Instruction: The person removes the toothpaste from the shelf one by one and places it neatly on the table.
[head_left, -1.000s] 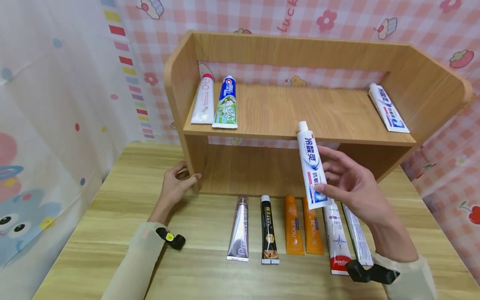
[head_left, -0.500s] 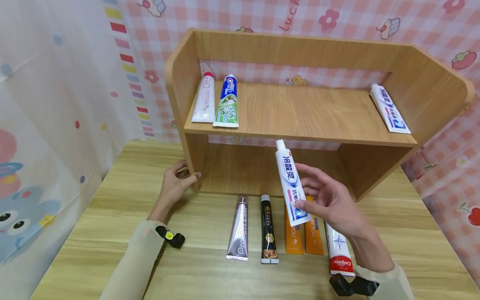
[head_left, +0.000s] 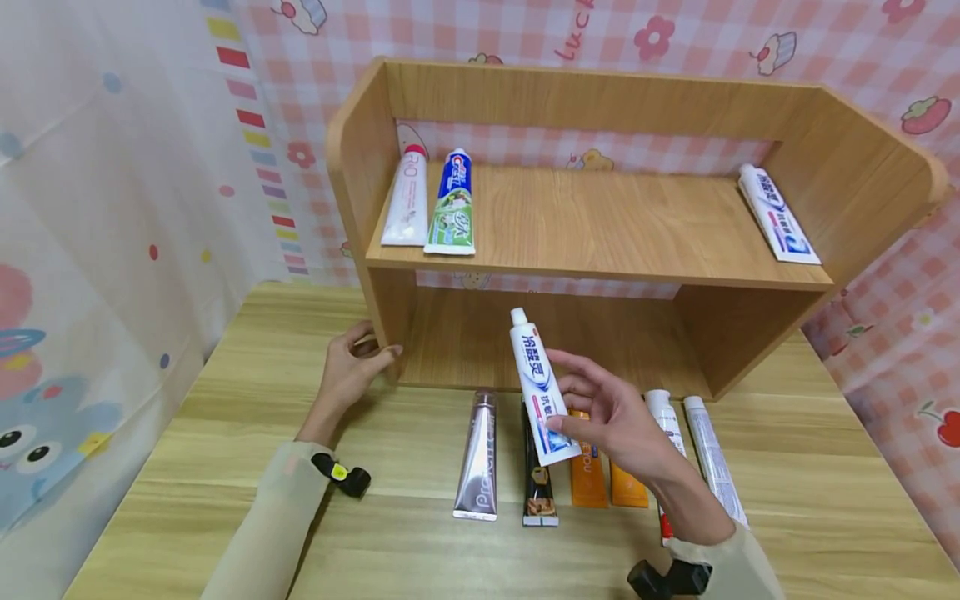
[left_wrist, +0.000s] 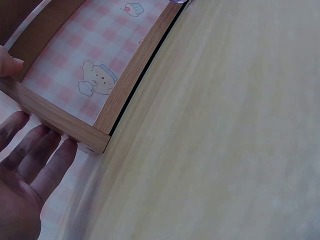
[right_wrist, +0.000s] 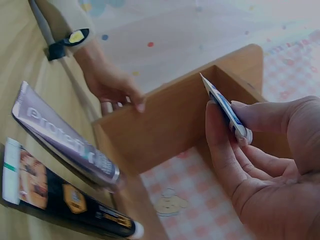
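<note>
Head view: right hand (head_left: 617,418) pinches white tube (head_left: 537,379) above desk (head_left: 397,542), cap (head_left: 519,317) toward eleven o'clock; left hand (head_left: 347,367) grips shelf (head_left: 600,221) at nine o'clock. Tube probably light, squeezable, slick; pinch flat end (head_left: 559,454).

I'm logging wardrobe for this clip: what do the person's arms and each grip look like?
The left sleeve and right sleeve are long and pale cream. The black left wrist unit and black right wrist unit are blocky and strapped on; a yellow patch marks the left one. The left grip and right grip are bare.
</note>
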